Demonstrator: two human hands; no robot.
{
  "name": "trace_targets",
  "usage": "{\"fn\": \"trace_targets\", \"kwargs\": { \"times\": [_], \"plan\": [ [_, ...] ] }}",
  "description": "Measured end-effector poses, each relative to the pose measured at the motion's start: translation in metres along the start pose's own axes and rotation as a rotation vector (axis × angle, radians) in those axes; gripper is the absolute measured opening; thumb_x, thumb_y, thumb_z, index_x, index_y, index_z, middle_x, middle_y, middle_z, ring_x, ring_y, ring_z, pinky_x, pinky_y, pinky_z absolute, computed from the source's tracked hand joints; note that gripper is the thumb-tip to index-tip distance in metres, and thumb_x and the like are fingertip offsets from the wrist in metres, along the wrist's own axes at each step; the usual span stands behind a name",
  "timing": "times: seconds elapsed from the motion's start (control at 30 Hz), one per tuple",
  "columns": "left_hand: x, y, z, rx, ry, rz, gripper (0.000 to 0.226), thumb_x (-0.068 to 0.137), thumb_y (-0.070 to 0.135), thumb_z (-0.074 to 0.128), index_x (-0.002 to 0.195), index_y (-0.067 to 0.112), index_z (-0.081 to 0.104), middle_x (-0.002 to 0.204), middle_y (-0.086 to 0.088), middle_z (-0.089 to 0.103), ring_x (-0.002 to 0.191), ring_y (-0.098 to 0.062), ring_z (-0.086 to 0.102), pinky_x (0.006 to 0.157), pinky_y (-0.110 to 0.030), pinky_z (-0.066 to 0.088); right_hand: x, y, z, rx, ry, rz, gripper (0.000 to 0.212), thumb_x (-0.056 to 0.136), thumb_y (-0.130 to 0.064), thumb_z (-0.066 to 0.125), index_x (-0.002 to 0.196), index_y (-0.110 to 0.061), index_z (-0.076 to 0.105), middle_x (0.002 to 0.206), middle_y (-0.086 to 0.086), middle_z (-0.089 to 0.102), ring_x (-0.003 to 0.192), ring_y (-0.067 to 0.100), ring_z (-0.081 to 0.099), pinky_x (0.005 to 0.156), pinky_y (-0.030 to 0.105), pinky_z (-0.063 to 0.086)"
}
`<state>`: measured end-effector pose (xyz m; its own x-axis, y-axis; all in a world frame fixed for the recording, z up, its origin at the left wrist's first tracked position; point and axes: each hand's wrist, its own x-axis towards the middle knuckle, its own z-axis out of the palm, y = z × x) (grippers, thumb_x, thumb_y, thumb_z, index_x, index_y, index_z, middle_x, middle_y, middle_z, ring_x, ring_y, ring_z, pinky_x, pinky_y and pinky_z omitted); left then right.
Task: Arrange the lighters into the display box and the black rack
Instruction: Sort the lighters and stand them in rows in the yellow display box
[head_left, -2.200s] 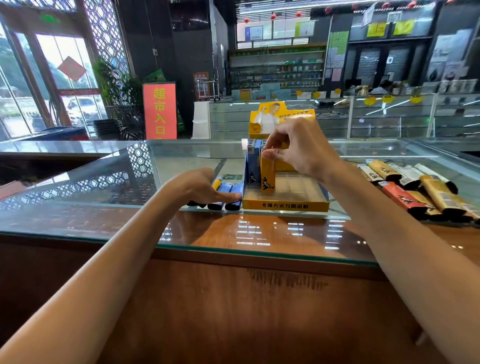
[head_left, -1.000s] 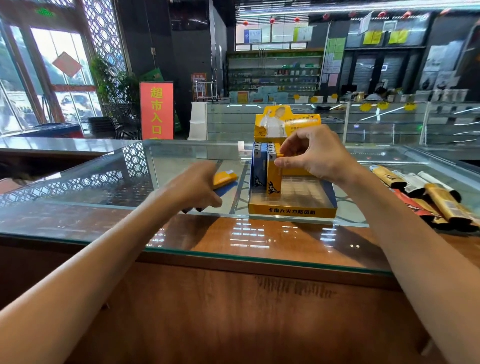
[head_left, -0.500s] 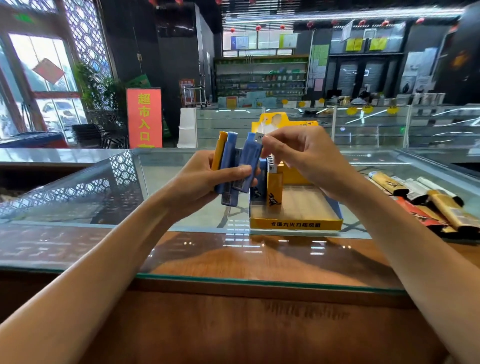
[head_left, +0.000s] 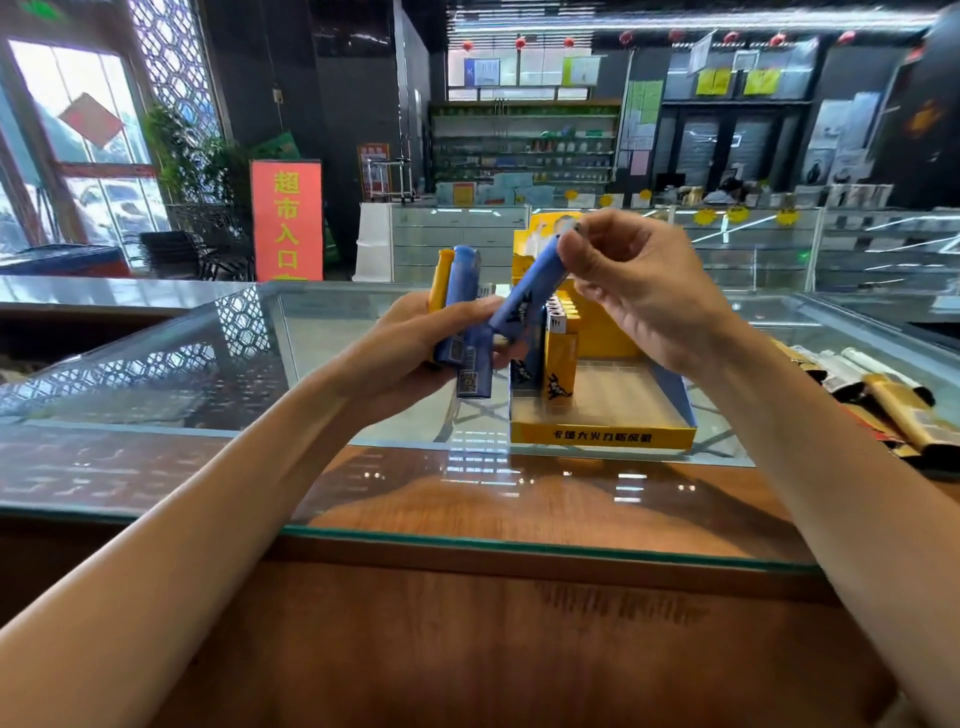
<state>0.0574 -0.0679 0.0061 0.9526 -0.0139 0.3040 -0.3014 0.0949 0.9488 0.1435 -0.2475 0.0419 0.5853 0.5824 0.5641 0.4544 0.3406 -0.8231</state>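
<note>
- Lighters: a bunch (head_left: 462, 332) sits in the left hand (head_left: 415, 348), raised above the glass counter (head_left: 363, 478). Fingers wrapped around it; at least two blue ones and one yellow one (head_left: 439, 275) stick up out of the fist, barcode ends down.
- Right hand (head_left: 644, 291) pinches the top end of one blue lighter (head_left: 524, 301) between thumb and fingertips. Lighter is tilted, lower end resting against the left-hand bunch, upper end up at the right fingers.
- Both hands are held up just left of and above the display box (head_left: 602, 436), not touching it.
- Display box: yellow front lip, blue side walls, standing on the glass. A few lighters (head_left: 558, 364) stand upright in its left rear part, blue and yellow; most of the floor is bare cardboard.
- Right edge of counter: a loose pile of lighters (head_left: 893, 400) lying flat, gold, red and white bodies with black ends, well apart from the box.
- Behind the box: more glass showcases, an orange sign (head_left: 287, 221) with yellow characters at left, shop shelves at the back.
</note>
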Motion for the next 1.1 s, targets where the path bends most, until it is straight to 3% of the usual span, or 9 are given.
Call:
{"fn": "trace_targets", "kwargs": {
  "times": [0.07, 0.2, 0.33, 0.53, 0.77, 0.97, 1.1],
  "plan": [
    [-0.001, -0.001, -0.005, 0.044, 0.135, -0.025, 0.021, 0.090, 0.013, 0.056, 0.101, -0.005, 0.060, 0.087, -0.011, 0.070, 0.077, -0.019, 0.070, 0.068, -0.022, 0.055, 0.001, 0.000, -0.004, -0.190, 0.096, -0.086, 0.024, 0.066, -0.025, 0.069, 0.081, -0.006, 0.063, 0.070, -0.002, 0.062, 0.062, 0.001, 0.055, 0.060, 0.015, 0.047],
    [-0.006, 0.001, -0.012, 0.040, 0.250, -0.026, 0.020, 0.091, 0.012, 0.057, 0.101, -0.006, 0.057, 0.081, -0.008, 0.071, 0.076, -0.019, 0.070, 0.072, -0.026, 0.058, 0.003, 0.003, -0.003, -0.581, 0.189, -0.141, 0.038, 0.063, -0.036, 0.075, 0.086, -0.007, 0.070, 0.082, 0.014, 0.069, 0.072, 0.015, 0.058, 0.068, 0.035, 0.053],
    [-0.007, 0.002, -0.013, 0.023, 0.268, -0.023, 0.022, 0.091, 0.014, 0.058, 0.102, -0.006, 0.056, 0.079, -0.007, 0.071, 0.077, -0.018, 0.070, 0.075, -0.026, 0.058, 0.005, 0.008, 0.011, -0.797, 0.180, -0.209, 0.033, 0.065, -0.035, 0.081, 0.082, -0.008, 0.072, 0.074, 0.003, 0.066, 0.062, 0.007, 0.055, 0.057, 0.019, 0.048],
    [-0.007, 0.001, -0.013, 0.074, 0.260, -0.041, 0.025, 0.090, 0.017, 0.060, 0.102, -0.004, 0.057, 0.085, -0.009, 0.069, 0.081, -0.019, 0.068, 0.074, -0.025, 0.055, 0.003, 0.017, 0.027, -0.835, 0.219, -0.222, 0.031, 0.066, -0.033, 0.081, 0.078, -0.007, 0.071, 0.072, 0.001, 0.064, 0.058, 0.001, 0.049, 0.054, 0.014, 0.039],
    [-0.008, 0.001, -0.011, 0.083, 0.255, -0.048, 0.019, 0.088, 0.018, 0.061, 0.095, -0.001, 0.060, 0.082, -0.008, 0.069, 0.079, -0.018, 0.067, 0.072, -0.024, 0.054, -0.003, 0.026, 0.029, -1.007, 0.247, -0.214, 0.035, 0.066, -0.042, 0.077, 0.081, -0.011, 0.070, 0.088, 0.008, 0.066, 0.085, 0.019, 0.057, 0.070, 0.033, 0.048],
    [-0.009, 0.001, -0.012, 0.080, 0.254, -0.059, 0.017, 0.087, 0.015, 0.062, 0.096, 0.001, 0.060, 0.079, -0.005, 0.070, 0.074, -0.016, 0.067, 0.071, -0.024, 0.055, 0.001, 0.023, 0.016, -1.144, 0.168, -0.200, 0.028, 0.077, -0.035, 0.074, 0.094, -0.012, 0.074, 0.093, 0.008, 0.064, 0.093, 0.021, 0.053, 0.077, 0.036, 0.044],
    [-0.009, 0.003, -0.013, 0.002, 0.205, -0.086, 0.015, 0.088, 0.002, 0.056, 0.103, -0.001, 0.055, 0.077, -0.006, 0.065, 0.070, -0.017, 0.064, 0.067, -0.023, 0.053, 0.003, 0.018, 0.013, -1.041, 0.139, -0.175, 0.015, 0.080, -0.023, 0.073, 0.090, -0.012, 0.076, 0.079, -0.005, 0.060, 0.072, 0.005, 0.050, 0.061, 0.012, 0.035]
  ]
}}
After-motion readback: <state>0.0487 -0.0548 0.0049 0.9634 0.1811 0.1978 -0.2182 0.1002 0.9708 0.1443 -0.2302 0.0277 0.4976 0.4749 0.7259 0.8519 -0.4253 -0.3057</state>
